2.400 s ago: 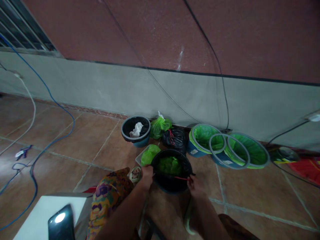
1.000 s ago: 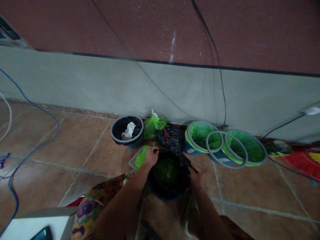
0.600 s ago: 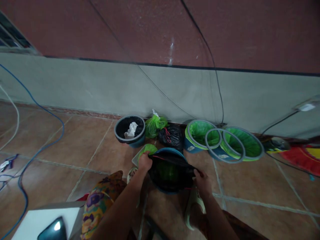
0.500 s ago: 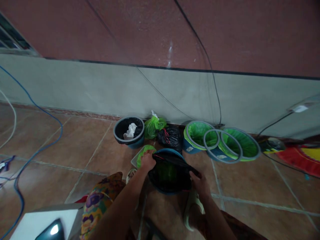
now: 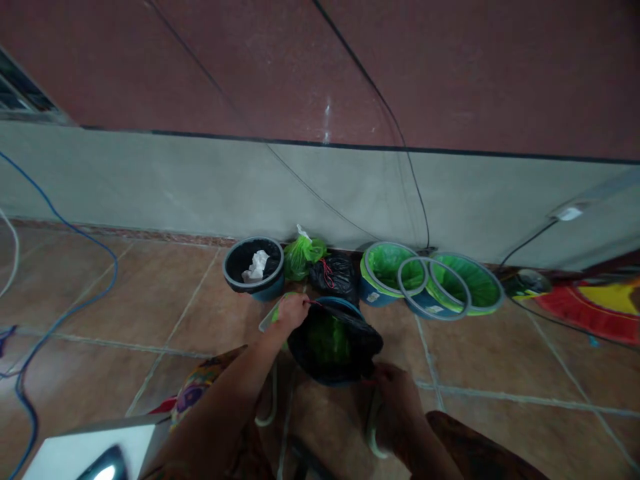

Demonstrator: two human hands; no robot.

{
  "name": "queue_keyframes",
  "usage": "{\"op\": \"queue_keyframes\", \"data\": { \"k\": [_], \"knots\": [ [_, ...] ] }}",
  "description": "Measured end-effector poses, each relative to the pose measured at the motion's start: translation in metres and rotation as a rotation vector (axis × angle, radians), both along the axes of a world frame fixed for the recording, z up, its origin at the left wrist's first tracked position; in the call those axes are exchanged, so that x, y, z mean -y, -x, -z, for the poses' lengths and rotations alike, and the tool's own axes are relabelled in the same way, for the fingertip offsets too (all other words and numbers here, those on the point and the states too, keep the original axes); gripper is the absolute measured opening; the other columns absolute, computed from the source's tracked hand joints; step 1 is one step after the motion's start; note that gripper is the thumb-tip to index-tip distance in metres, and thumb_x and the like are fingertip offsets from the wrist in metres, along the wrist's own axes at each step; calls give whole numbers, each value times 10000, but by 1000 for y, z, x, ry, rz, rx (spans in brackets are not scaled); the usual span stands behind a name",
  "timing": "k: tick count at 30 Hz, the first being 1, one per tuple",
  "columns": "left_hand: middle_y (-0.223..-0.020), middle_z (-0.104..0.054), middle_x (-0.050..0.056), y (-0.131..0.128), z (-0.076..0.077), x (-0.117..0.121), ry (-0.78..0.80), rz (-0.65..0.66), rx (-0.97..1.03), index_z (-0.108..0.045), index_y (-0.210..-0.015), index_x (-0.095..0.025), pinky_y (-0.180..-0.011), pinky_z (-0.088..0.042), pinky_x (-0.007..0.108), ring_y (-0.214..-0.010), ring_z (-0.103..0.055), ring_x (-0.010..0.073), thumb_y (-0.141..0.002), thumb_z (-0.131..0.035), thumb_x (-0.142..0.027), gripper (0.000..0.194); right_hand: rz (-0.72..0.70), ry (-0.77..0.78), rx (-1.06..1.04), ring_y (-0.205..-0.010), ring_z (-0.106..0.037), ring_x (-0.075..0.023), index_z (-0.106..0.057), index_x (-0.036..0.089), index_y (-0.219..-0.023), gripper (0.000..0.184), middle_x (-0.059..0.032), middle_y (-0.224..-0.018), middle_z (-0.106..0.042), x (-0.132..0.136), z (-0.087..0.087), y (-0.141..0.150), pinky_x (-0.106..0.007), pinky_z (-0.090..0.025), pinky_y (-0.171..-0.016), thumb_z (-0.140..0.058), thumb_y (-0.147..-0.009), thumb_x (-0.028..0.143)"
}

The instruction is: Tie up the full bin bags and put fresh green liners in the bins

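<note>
A black garbage bag [image 5: 365,333] lines a blue bin [image 5: 345,307] that stands on the floor between my feet. Green stuff, too dark to make out, shows inside it. My left hand [image 5: 295,311] is closed on the bag's upper left edge, where a bit of red drawstring shows. At the lower right edge, my right hand [image 5: 397,387] pinches the bag, with red drawstring by its fingertips. A green bag on a pale tray [image 5: 267,321] is partly hidden behind my left hand.
Along the wall stand a black-lined bin [image 5: 253,270] with white paper, a tied green bag [image 5: 303,257], a tied black bag [image 5: 335,277] and two green-lined bins [image 5: 387,267] [image 5: 467,283]. A loose grey ring [image 5: 467,297] leans across them. A blue cable [image 5: 75,308] crosses the floor at left.
My right hand has shifted down along the bag's edge, and the bag's mouth is opened wider. More of the green inside shows. The camera view has shifted slightly.
</note>
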State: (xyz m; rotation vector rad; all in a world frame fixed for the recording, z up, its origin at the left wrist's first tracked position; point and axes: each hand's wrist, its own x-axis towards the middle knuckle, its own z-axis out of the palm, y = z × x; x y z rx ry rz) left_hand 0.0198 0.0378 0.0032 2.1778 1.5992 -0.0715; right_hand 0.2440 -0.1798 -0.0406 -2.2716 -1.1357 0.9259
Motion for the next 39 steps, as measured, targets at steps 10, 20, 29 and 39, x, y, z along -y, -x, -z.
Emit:
{"op": "queue_keyframes", "data": {
  "k": [10, 20, 29, 39],
  "knots": [
    [-755, -725, 11, 10, -44, -9, 134, 141, 517, -775, -834, -158, -712, -469, 226, -723, -635, 141, -915, -518, -304, 307, 274, -260, -487, -534, -609, -177, -668, 191, -930, 455, -3, -635, -650, -40, -70, 5, -300, -492, -512, -688, -670, 564],
    [-1265, -701, 124, -2, -63, 9, 452, 201, 1075, -761, -914, -149, -1051, -422, 347, -1207, -607, 246, -891, -645, -495, 366, 108, -289, -659, -597, -615, -147, -675, 184, -926, 439, -2, -668, -656, -76, -121, -2, -277, -495, -573, -758, -648, 513],
    [-965, -687, 49, -14, -54, 13, 620, 194, 1119, -570, -1425, -174, -846, -459, 281, -905, -613, 161, -834, -718, -447, 668, -68, -357, -709, -659, -628, -139, -694, 192, -956, 322, 5, -740, -678, -108, -130, -4, -285, -518, -663, -701, -728, 419],
    [-782, -538, -49, -21, -36, 6, 615, 385, 705, -594, -1291, -184, -650, -396, 240, -688, -476, 119, -674, -806, -372, 678, -480, -330, -499, -681, -625, -121, -690, 189, -987, 192, 3, -773, -693, -133, -140, 10, -237, -486, -641, -562, -858, 251]
  ]
}}
